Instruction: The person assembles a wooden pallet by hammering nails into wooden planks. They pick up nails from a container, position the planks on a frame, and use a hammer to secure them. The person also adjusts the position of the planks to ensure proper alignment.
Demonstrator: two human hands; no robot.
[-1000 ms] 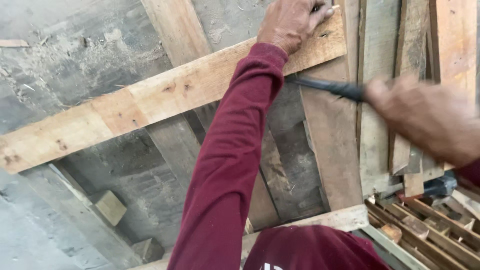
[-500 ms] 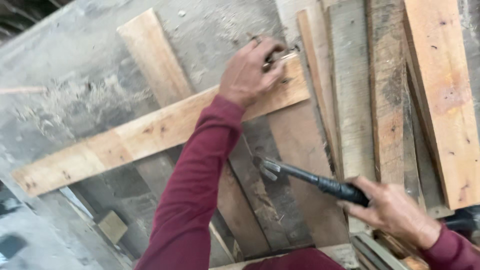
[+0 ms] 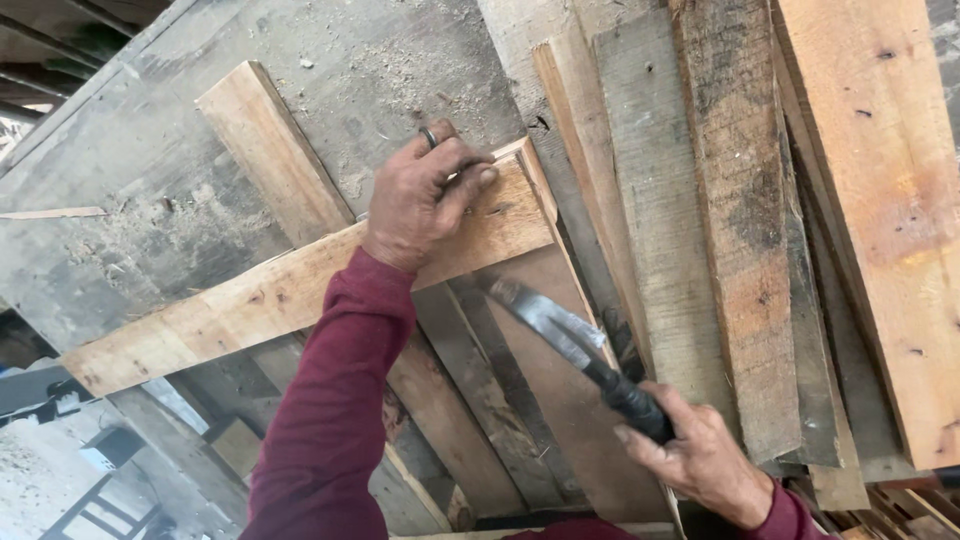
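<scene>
The left hand (image 3: 425,200) pressed the plank (image 3: 290,290) running lower left to upper right; the right hand (image 3: 700,460) gripped a hammer (image 3: 560,335) pointing upper left.

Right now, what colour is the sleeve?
Dark red, on the sleeve in the head view.

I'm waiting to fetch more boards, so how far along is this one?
Done: the pale plank lies across the angled boards beneath. In hand: the left hand pinches something small at the plank's end, too small to identify, while the right hand holds the hammer raised, off the wood. Left: no strike is landing yet; no nail head is visible.
</scene>
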